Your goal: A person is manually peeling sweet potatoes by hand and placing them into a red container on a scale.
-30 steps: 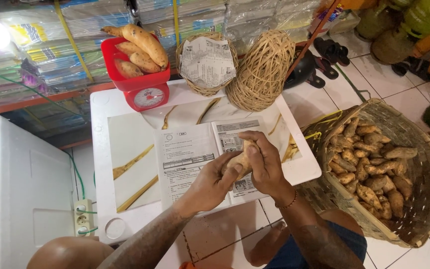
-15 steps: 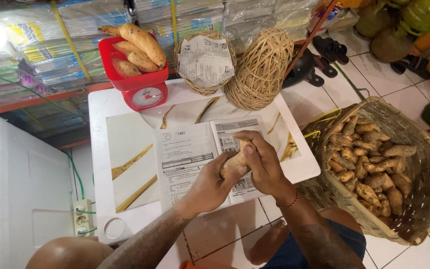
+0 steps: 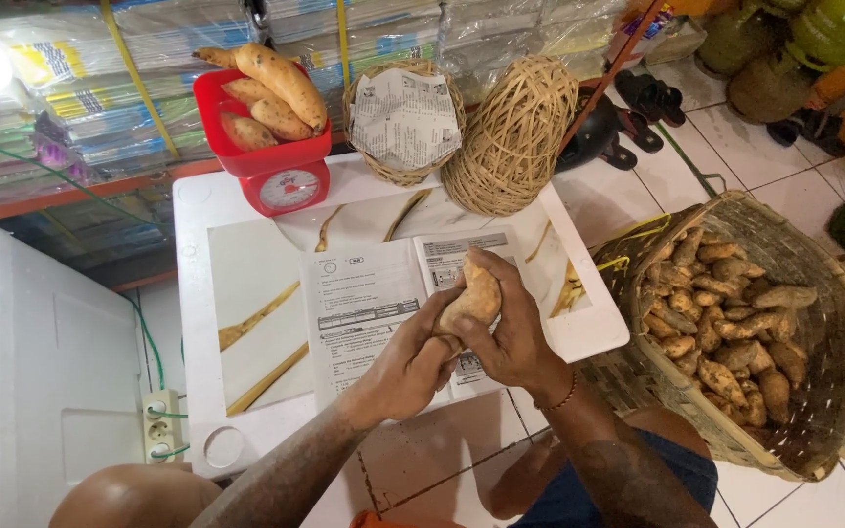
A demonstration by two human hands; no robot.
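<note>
Both hands hold one pale sweet potato (image 3: 471,301) above a printed paper sheet (image 3: 364,313) on a low white table (image 3: 217,293). My left hand (image 3: 411,364) grips it from below. My right hand (image 3: 506,328) wraps over it from the right. A red kitchen scale (image 3: 281,171) at the table's far edge carries several sweet potatoes (image 3: 271,83) in its tray. To the right, a big woven basket (image 3: 833,323) on the floor is full of soil-covered sweet potatoes (image 3: 721,323).
A small wicker basket lined with paper (image 3: 405,122) and a large ball of tan twine (image 3: 511,137) stand at the table's back. Stacked wrapped paper bundles (image 3: 100,88) fill the shelf behind. A white box (image 3: 22,391) and a power strip (image 3: 161,430) are at left. Sandals (image 3: 647,98) lie on the tiled floor.
The hands have shifted their grip slightly and turned the sweet potato more upright; everything else stays put.
</note>
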